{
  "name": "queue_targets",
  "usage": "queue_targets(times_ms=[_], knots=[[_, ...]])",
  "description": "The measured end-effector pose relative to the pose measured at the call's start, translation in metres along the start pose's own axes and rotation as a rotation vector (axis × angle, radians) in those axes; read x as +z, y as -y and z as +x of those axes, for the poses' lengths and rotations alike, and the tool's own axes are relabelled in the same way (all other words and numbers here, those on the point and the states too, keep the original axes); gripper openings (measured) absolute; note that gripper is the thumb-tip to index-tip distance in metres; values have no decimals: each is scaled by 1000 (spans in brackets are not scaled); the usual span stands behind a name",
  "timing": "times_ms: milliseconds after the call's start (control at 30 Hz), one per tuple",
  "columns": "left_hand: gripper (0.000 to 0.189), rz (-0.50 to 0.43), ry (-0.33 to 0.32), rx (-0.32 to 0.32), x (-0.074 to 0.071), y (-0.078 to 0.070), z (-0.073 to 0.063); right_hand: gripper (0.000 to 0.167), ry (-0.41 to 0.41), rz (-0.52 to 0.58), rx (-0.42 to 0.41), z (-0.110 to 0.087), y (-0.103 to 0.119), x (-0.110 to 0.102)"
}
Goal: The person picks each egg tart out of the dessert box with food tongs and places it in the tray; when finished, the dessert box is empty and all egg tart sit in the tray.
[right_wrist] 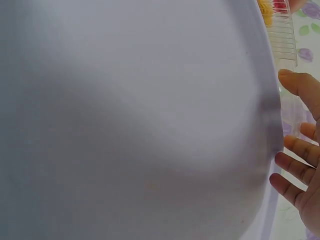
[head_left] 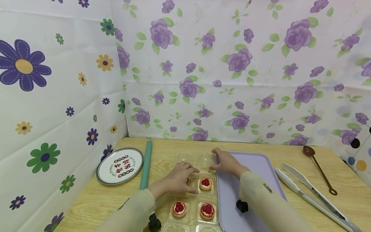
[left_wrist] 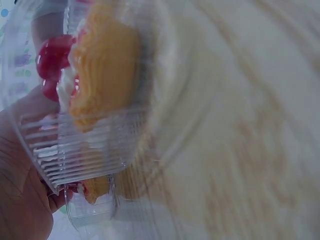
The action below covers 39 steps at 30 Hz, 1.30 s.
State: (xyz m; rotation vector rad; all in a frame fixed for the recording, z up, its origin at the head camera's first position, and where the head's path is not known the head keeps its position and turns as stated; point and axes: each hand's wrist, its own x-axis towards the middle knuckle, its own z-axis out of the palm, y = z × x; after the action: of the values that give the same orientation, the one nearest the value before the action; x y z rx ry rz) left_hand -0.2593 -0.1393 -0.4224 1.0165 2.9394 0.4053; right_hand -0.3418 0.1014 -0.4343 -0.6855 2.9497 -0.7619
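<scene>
Small tarts with red fruit and white cream sit in clear plastic boxes in the middle of the table. One tart (head_left: 205, 184) is just right of my left hand (head_left: 179, 178), whose relaxed fingers spread over the boxes and partly hide another tart. In the left wrist view a tart (left_wrist: 107, 70) shows close up inside its clear box (left_wrist: 90, 165). My right hand (head_left: 227, 162) hovers at the far left corner of the lilac tray (head_left: 252, 161), beside a clear lid (head_left: 205, 159). Its fingers are spread and hold nothing; whether they touch the lid is unclear.
Nearer me are two more tarts (head_left: 179, 209) in boxes. A white plate (head_left: 120, 166) and a green rod (head_left: 146, 164) lie on the left. Metal tongs (head_left: 313, 193) and a brown ladle (head_left: 320, 169) lie right of the tray. Patterned cloth walls stand behind and left.
</scene>
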Motion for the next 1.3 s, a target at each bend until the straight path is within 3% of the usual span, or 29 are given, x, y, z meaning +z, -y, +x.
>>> queue_targets(times_ms=[267,633,1067,1300], knots=[[75,-20,-3,-13,-4,-1,0,85,19,-20,-14,-3,2,-4],[77,-34,-51,48,-15,-4,-8,86,11,-40,-35,-14,7,-17],[72,-57,-99,106,-37,-13,-20,86,-21,-9,-108,-32,26,-49],[74,-87,-103,133,-46,-23,-32,86,-26,21,-146,-55,43,-71]])
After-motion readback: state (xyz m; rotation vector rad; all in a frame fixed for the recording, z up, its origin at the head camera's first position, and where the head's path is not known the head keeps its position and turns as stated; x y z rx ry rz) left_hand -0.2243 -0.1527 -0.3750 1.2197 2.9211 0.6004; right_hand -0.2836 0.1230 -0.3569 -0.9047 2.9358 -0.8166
